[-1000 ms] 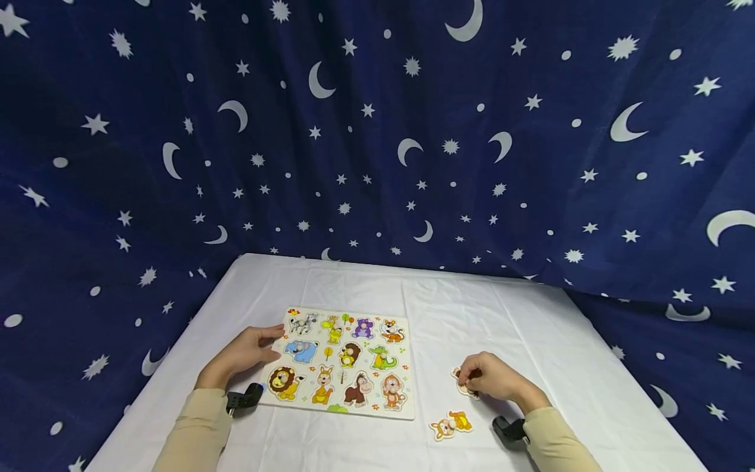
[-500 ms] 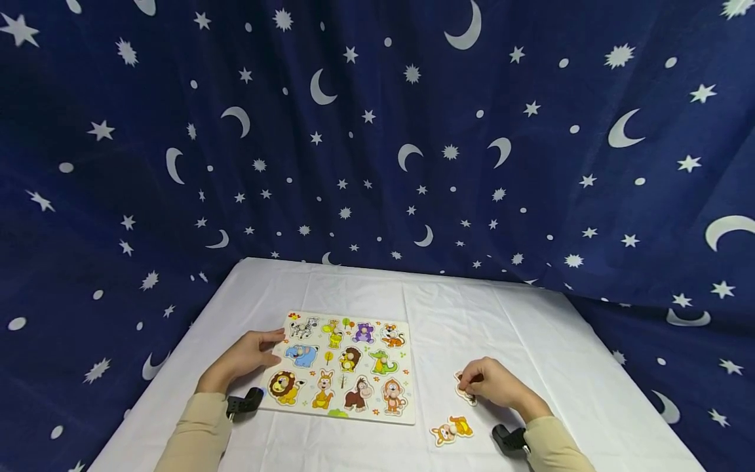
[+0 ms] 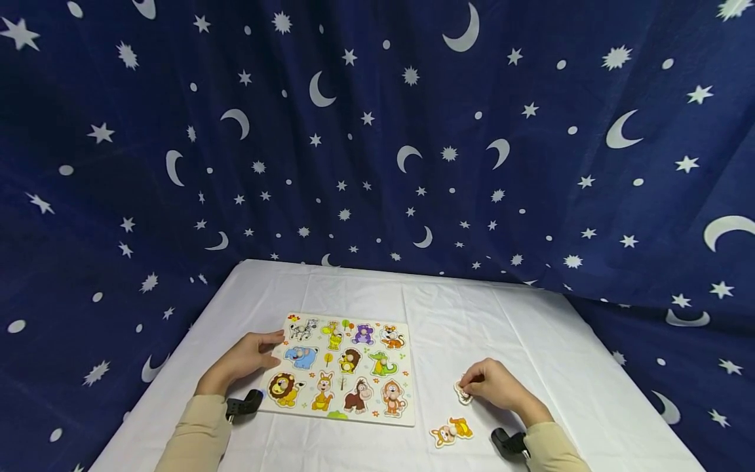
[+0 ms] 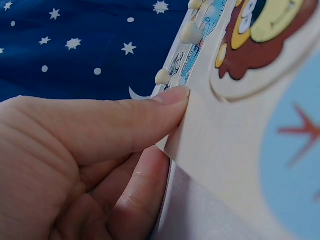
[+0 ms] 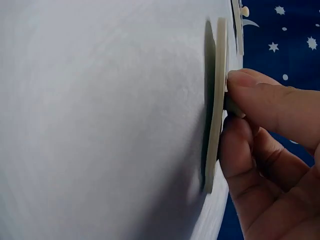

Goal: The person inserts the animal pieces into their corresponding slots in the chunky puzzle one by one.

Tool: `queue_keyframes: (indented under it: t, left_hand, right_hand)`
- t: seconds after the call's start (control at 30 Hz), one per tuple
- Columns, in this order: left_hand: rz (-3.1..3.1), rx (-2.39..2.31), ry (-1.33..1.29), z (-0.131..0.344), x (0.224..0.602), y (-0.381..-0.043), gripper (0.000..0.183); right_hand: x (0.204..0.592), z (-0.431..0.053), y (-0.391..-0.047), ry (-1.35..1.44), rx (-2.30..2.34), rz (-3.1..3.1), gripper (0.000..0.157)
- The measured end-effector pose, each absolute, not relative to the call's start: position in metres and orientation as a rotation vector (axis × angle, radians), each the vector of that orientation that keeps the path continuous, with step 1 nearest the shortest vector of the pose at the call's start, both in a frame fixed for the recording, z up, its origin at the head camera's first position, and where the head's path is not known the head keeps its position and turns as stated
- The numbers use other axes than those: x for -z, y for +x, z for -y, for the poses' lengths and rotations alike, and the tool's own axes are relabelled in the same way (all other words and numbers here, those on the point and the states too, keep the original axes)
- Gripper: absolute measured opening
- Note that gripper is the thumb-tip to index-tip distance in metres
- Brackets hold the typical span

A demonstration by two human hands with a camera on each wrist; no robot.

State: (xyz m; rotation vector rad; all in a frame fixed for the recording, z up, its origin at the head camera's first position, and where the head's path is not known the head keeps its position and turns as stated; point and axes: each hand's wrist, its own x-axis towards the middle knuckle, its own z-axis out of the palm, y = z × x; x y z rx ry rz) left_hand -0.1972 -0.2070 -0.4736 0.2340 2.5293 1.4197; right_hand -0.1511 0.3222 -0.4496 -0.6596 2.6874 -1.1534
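Note:
A wooden animal puzzle board [image 3: 311, 410] lies flat at the left of the table, with knobbed animal pieces in its upper rows and a lion at the lower left. My left hand [image 3: 244, 359] grips its left edge, the thumb [image 4: 172, 96] on the top face and a curled finger at the underside. To the right of the board, my right hand [image 3: 494, 383] pinches the knob of a small animal-shaped puzzle piece [image 5: 216, 120] between thumb and fingertips. The piece sits close over the cloth, its picture mostly covered by the fingers. Nearer me lies a kangaroo puzzle piece [image 3: 444, 434] with a knob.
A white cloth [image 3: 330, 449] covers the table, with a few creases. Behind and along both sides hangs a dark blue curtain [image 3: 377, 131] printed with moons and stars. Black wrist cameras [image 3: 244, 403] are strapped at both sleeves.
The puzzle piece in my right fingers has turned, and less of its brown picture shows. My left hand keeps its grip on the board. The head view has tilted slightly.

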Motion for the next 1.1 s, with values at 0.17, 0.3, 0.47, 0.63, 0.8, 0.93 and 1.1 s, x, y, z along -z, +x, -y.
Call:
queue_keyframes:
  t: [0.17, 0.3, 0.47, 0.63, 0.8, 0.93, 1.1]
  left_hand:
    - [-2.524, -1.427, 0.222, 0.206, 0.473, -0.196, 0.058]
    - [-2.523, -1.434, 0.234, 0.207, 0.474, -0.195, 0.059]
    - [-2.513, -1.450, 0.230, 0.207, 0.475, -0.196, 0.059]
    - [-2.504, -1.457, 0.230, 0.209, 0.474, -0.199, 0.058]
    - [-2.502, -1.451, 0.236, 0.210, 0.474, -0.203, 0.058]
    - [-2.506, -1.440, 0.240, 0.210, 0.472, -0.203, 0.059]
    - [-2.509, -1.432, 0.266, 0.209, 0.471, -0.199, 0.059]
  right_hand:
    - [0.452, -0.321, -0.152, -0.619, 1.160, -2.681, 0.004]
    - [0.453, -0.318, -0.152, -0.593, 1.166, -2.682, 0.007]
    - [0.452, -0.316, -0.151, -0.575, 1.178, -2.668, 0.008]
    - [0.451, -0.315, -0.151, -0.571, 1.169, -2.696, 0.006]
    - [0.450, -0.314, -0.152, -0.558, 1.134, -2.731, 0.006]
    - [0.450, -0.312, -0.152, -0.534, 1.129, -2.723, 0.007]
    - [0.449, -0.307, -0.151, -0.505, 1.170, -2.684, 0.005]
